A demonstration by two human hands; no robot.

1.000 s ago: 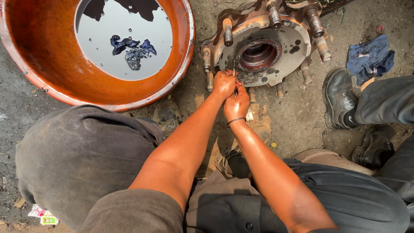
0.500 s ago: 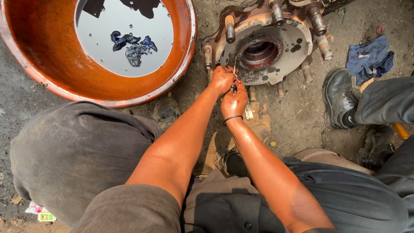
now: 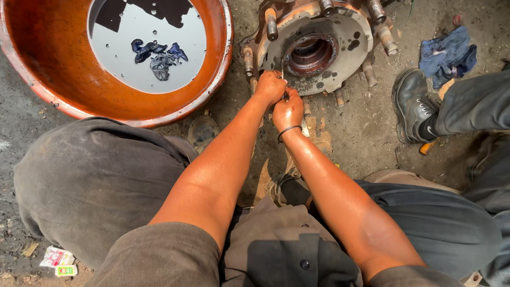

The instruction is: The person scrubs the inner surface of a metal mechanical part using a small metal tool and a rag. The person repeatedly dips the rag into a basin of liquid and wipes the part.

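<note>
A rusty, greasy wheel hub (image 3: 324, 48) with several threaded studs lies on the ground ahead of me. My left hand (image 3: 269, 87) and my right hand (image 3: 288, 112) are closed together at its near rim, pinching a thin metal tool or wire (image 3: 283, 72) that points up at the hub's face. What exactly the fingers grip is partly hidden. A dark band circles my right wrist. My knees in grey trousers frame both arms.
A big orange basin (image 3: 42, 69) of liquid with dark rags (image 3: 156, 56) in it sits at the upper left. Another person's black boot (image 3: 411, 103) and grey trouser leg are on the right, near a blue rag (image 3: 449, 53). Paper scraps (image 3: 58, 260) lie lower left.
The view has shifted slightly. My hands stay together at the hub's near rim, working the thin tool with small movements.
</note>
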